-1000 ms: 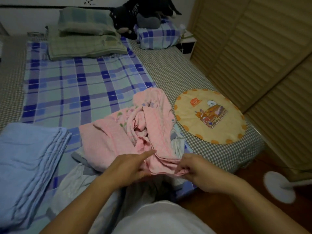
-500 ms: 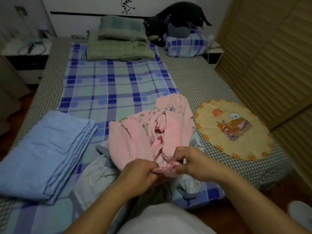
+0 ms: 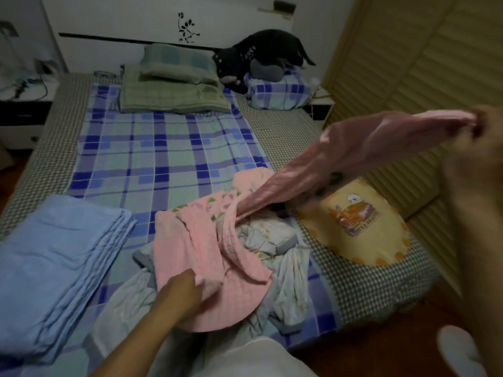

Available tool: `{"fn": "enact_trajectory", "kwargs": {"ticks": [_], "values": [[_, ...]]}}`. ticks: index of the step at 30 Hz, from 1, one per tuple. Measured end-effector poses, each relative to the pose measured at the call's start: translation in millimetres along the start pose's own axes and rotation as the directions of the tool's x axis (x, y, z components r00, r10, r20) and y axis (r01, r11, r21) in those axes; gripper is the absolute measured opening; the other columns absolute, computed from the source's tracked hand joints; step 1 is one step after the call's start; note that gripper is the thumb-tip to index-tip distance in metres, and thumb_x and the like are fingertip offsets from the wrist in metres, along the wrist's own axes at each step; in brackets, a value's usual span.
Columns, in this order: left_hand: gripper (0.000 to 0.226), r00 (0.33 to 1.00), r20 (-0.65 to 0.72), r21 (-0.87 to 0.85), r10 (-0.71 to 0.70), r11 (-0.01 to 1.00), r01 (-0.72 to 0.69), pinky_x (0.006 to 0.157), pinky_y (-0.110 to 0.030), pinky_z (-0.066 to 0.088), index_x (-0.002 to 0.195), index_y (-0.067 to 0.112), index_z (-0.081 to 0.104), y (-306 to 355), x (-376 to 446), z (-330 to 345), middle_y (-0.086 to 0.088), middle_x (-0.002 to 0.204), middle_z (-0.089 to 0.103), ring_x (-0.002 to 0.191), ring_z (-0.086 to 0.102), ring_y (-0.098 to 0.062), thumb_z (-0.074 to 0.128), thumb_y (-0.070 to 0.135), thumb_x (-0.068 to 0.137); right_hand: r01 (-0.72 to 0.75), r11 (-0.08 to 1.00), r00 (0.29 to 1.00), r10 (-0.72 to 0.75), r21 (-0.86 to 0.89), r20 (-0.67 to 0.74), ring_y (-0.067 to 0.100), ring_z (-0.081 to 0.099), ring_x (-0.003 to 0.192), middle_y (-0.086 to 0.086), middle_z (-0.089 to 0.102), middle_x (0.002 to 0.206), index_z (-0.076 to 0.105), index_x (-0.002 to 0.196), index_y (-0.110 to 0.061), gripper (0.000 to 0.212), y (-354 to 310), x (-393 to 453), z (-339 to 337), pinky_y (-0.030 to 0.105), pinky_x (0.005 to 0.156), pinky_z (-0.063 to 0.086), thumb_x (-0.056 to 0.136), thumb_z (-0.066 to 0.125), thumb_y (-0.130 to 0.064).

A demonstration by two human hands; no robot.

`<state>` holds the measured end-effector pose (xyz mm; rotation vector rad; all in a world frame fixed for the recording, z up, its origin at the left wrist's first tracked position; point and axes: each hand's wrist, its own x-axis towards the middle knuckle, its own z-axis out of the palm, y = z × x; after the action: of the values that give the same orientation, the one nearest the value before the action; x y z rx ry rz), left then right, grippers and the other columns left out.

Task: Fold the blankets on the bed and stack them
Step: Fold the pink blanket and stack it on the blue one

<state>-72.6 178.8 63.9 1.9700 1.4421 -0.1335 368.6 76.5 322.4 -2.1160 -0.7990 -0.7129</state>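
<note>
Both forearms are seen bare, with no sleeve, watch or band shown on either. The left hand [image 3: 181, 291] is seen sharply, without any ring or glove, while the right hand [image 3: 487, 148] is smeared by motion blur, so that nothing worn on it can be made out with certainty. At the bottom edge a pale, whitish garment [image 3: 253, 360] is seen, apparently a plain top.
</note>
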Motion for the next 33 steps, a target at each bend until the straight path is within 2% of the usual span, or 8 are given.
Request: {"fn": "enact_trajectory", "kwargs": {"ticks": [4,9,13,19,23,28,31,33], "values": [[0.019,0.981,-0.175,-0.075,-0.082,0.995,0.070,0.078,-0.036,0.046,0.094,0.017,0.050,-1,13,-8,-0.017,0.110,0.065,0.097,0.062,-0.034,0.042,0.033,0.100,0.063,0.990,0.997,-0.066,0.126,0.026,0.023,0.065,0.088,0.014,0.072,0.103,0.069,0.111,-0.012,0.036,-33,-55,2,0.027,0.073,0.041,0.097,0.052,-0.040],[0.022,0.935,-0.305,-0.051,-0.183,0.983,0.175,0.078,-0.040,0.045,0.107,0.009,0.054,-21,16,-28,-0.025,0.117,0.058,0.100,0.061,-0.041,0.040,0.026,0.101,-0.082,0.989,0.970,0.108,-0.126,0.220,0.041,0.066,0.094,0.024,0.071,0.101,0.069,0.110,-0.007,0.042,21,-53,15,0.042,0.082,0.051,0.088,0.054,-0.040],[0.023,0.954,-0.221,-0.058,-0.204,0.979,0.196,0.081,-0.039,0.048,0.104,0.009,0.053,-28,22,-24,-0.024,0.117,0.062,0.102,0.062,-0.039,0.042,0.029,0.100,-0.032,0.948,0.782,0.220,-0.316,0.583,0.044,0.061,0.107,0.027,0.063,0.119,0.049,0.138,-0.012,0.052,48,-101,46,0.044,0.088,0.049,0.090,0.065,-0.022],[0.037,0.937,-0.195,-0.250,-0.290,0.938,0.238,0.078,-0.038,0.051,0.112,0.008,0.060,-40,10,-7,-0.019,0.108,0.067,0.094,0.064,-0.035,0.045,0.036,0.095,-0.766,0.550,0.485,0.834,-0.332,0.264,0.039,0.063,0.096,0.021,0.066,0.105,0.064,0.102,-0.003,0.024,119,-183,69,0.044,0.086,0.053,0.088,0.066,-0.022],[0.030,0.940,-0.168,-0.779,-0.296,0.624,0.057,0.072,-0.047,0.056,0.094,0.010,0.066,-9,-27,-18,-0.016,0.089,0.071,0.082,0.068,-0.034,0.059,0.033,0.076,-0.846,0.533,0.523,0.832,-0.008,0.185,0.035,0.064,0.108,0.014,0.066,0.117,0.067,0.108,-0.016,0.019,101,-178,74,0.041,0.082,0.055,0.096,0.053,-0.017],[0.034,0.976,-0.105,-0.889,-0.188,0.458,-0.008,0.084,-0.050,0.055,0.104,0.011,0.064,17,-56,-21,-0.013,0.098,0.072,0.092,0.069,-0.031,0.067,0.029,0.075,-0.200,0.975,0.931,0.157,0.100,0.331,0.028,0.062,0.108,0.006,0.068,0.118,0.064,0.121,-0.020,0.033,-2,-135,67,0.037,0.092,0.046,0.093,0.047,-0.018],[0.011,0.979,-0.134,-0.923,-0.152,0.378,-0.068,0.070,-0.032,0.054,0.098,0.000,0.063,39,-68,-18,-0.010,0.084,0.072,0.078,0.066,-0.020,0.067,0.005,0.089,0.312,0.895,0.590,-0.445,0.319,0.674,0.021,0.063,0.096,-0.001,0.068,0.111,0.058,0.133,-0.024,0.045,-81,-162,52,0.031,0.081,0.048,0.087,0.056,-0.019],[0.006,0.984,-0.063,-0.980,-0.169,0.199,-0.029,0.070,-0.034,0.057,0.097,-0.006,0.061,51,-77,-13,-0.018,0.084,0.072,0.078,0.068,-0.026,0.062,-0.004,0.091,0.497,0.715,0.347,-0.684,0.492,0.642,0.022,0.066,0.092,0.001,0.070,0.108,0.049,0.140,-0.027,0.053,-119,-214,43,0.031,0.073,0.049,0.089,0.062,-0.018]]}}
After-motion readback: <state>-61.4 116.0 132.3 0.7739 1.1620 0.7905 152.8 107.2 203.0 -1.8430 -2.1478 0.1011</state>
